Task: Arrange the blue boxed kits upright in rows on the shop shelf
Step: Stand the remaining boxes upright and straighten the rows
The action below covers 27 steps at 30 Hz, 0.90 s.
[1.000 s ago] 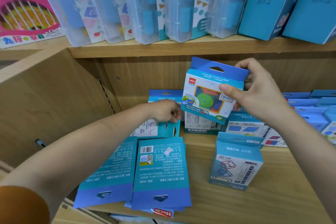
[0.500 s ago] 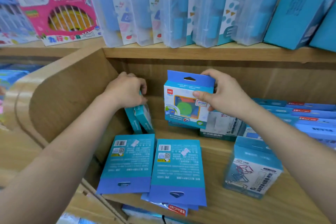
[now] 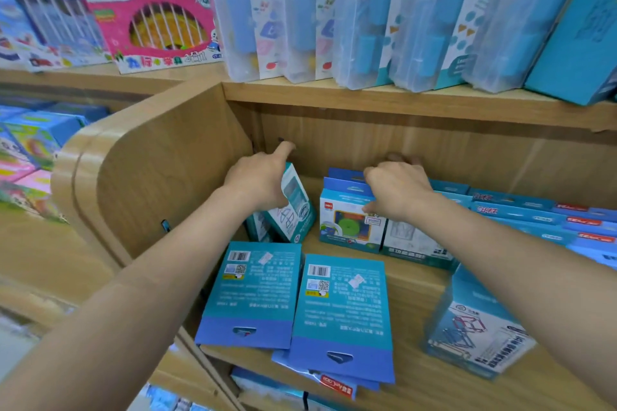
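Observation:
My right hand [image 3: 397,193] grips the top of a blue kit with a green disc picture [image 3: 347,223], which stands upright on the wooden shelf [image 3: 414,290] near the back. My left hand [image 3: 260,180] holds a tilted teal kit [image 3: 293,210] by the left side wall, index finger pointing up. Two blue kits lie face down at the front, one on the left [image 3: 250,294] and one beside it [image 3: 340,314]. Another kit with a cube drawing [image 3: 474,330] stands at the front right.
A row of blue kits [image 3: 534,213] lies at the back right. The wooden side wall [image 3: 160,170] closes the shelf on the left. On the shelf above stand clear plastic cases [image 3: 360,17] and a pink toy box [image 3: 153,23].
My right hand has set the green-disc kit down onto the shelf from mid-air. My left hand has tipped the teal kit further up beside the side wall.

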Available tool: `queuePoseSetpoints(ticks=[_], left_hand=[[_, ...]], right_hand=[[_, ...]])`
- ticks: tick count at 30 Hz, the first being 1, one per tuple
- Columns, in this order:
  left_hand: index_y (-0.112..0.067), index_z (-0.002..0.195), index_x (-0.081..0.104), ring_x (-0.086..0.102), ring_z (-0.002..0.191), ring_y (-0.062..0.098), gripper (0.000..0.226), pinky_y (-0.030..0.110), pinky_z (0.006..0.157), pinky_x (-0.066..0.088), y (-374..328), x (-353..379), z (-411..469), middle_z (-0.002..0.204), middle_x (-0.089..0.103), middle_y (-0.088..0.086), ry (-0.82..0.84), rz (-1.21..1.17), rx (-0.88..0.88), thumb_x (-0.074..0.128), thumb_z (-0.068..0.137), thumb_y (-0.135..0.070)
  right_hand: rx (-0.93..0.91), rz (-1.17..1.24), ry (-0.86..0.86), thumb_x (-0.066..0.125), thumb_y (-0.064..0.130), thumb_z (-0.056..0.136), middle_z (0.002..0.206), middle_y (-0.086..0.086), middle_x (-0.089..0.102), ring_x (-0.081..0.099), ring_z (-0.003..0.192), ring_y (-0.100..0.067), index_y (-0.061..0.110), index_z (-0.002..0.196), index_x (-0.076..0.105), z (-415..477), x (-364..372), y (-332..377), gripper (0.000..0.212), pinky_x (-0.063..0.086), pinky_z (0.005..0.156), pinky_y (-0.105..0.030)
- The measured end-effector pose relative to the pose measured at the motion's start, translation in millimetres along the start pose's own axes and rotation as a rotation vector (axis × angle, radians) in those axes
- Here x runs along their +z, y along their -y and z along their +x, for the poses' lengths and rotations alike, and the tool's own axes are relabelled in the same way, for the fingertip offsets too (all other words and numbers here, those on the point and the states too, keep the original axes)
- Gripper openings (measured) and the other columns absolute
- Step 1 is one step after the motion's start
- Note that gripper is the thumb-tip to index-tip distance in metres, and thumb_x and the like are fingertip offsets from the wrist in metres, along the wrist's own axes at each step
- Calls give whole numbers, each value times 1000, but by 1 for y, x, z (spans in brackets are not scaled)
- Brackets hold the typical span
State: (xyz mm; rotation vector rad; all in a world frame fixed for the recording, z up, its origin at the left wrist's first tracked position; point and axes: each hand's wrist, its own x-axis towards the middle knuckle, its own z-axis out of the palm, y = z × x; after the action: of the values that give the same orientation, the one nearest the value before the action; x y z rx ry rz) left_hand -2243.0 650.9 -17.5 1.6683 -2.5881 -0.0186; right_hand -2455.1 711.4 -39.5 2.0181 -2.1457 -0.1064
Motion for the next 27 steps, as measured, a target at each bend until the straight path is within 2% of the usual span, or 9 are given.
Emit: queuePoseSetpoints(ticks=[4,9,12,14,16,19,21,23,27], left_hand=[[-41,140,9,65,82,21,97,38,62,58,-1,-2,-4,115,63,8,-75,-53,8,77,73,-24],[-36,139,21,64,98,22,86,33,59,56,0,-18,-21,121,62,6,-248,-103,38,77,74,-24],[-34,134,32,63,104,21,76,37,62,59,1,-40,-36,122,62,4,-363,-174,59,78,74,-25],[-33,131,38,61,108,20,70,39,68,58,1,-56,-47,123,62,1,-431,-180,85,78,74,-29],[-32,129,43,60,109,19,66,41,74,57,-1,-70,-58,122,63,-1,-485,-191,137,78,73,-31],[-29,130,47,59,108,16,67,41,77,57,-6,-91,-76,121,63,-1,-534,-343,230,79,72,-30],[-30,127,50,58,106,7,66,32,80,57,-13,-103,-85,115,62,-8,-531,-530,286,80,69,-29],[-36,116,52,60,101,-1,58,20,78,55,-23,-111,-90,106,60,-21,-473,-739,356,82,66,-31],[-37,105,55,66,94,2,48,14,66,53,-43,-113,-88,103,65,-14,-349,-974,387,78,62,-35]], right_hand=[[24,-57,45,68,49,79,112,0,63,47,116,-24,24,108,56,2,-3,4,40,31,93,-45],[41,63,56,64,53,81,122,-2,57,41,126,-28,27,131,41,-5,-12,0,61,29,98,-50],[14,268,48,62,56,82,131,-3,50,41,128,-28,31,141,31,-12,-29,2,71,33,95,-49],[-62,505,36,65,57,79,139,1,45,40,130,-23,36,142,28,-18,-42,2,76,34,101,-48],[-164,746,23,69,56,73,145,5,41,38,133,-14,38,142,27,-27,-56,-1,83,32,109,-41],[-266,918,-15,72,58,64,142,6,45,40,131,-6,41,142,25,-39,-75,-1,93,32,110,-32],[-333,1018,-62,80,48,64,136,8,52,46,126,-3,37,140,33,-44,-84,3,89,37,109,-35],[-348,1122,-115,83,29,69,121,8,63,59,111,-4,27,132,48,-50,-88,2,72,50,96,-34],[-304,1295,-150,78,17,72,100,-3,73,71,88,-15,11,113,63,-76,-88,-13,44,58,76,-34]])
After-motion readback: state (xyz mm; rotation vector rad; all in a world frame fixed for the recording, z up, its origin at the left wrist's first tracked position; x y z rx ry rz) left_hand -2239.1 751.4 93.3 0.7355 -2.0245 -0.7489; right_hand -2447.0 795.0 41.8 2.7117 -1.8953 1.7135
